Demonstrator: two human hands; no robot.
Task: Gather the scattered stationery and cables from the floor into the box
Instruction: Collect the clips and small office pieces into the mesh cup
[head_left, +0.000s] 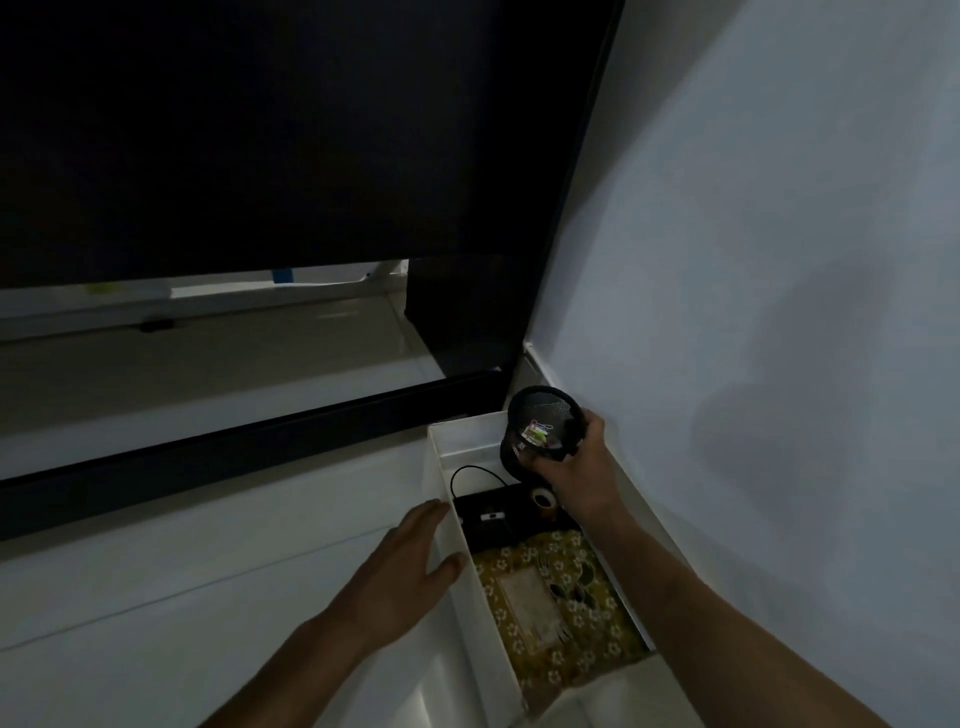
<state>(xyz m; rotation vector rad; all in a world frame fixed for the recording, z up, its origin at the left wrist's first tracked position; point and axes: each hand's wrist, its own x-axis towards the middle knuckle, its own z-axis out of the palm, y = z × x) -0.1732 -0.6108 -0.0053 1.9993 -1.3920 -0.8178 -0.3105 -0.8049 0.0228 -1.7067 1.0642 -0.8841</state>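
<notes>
Head view, dim and slightly blurred. Lower centre of the frame: white box (457, 561), long and narrow, on the pale floor (208, 571), set against the white wall (753, 260) at right. Right hand (574, 465), right of centre, clamped around a black mesh pen cup (540, 428), tilted with its open mouth toward the camera, held above the far end of the box. Inside the cup, something small and colourful, too blurred to name. Left hand (415, 556), lower centre, fingers spread apart and flat, gripping nothing, resting on the floor with fingertips touching the outer face of the box's left wall.

Within the box, from far end to near: bare white bottom, then a thin black cable (467, 475) looping up from a black flat item (485, 519) with a small white tab on it; just beside that, to the right, a roll of tape (544, 501), partly hidden under the right wrist. Nearer the camera, a yellow-green floral-patterned item (561, 613) with a pale rectangular panel, filling the box's width; cannot tell whether a notebook or a pouch.

Upper left and centre of the frame: large dark panel (260, 130) with a black frame, its bottom rail running diagonally across just beyond the box. Below the dark panel, a strip showing pale flooring and white trim.
</notes>
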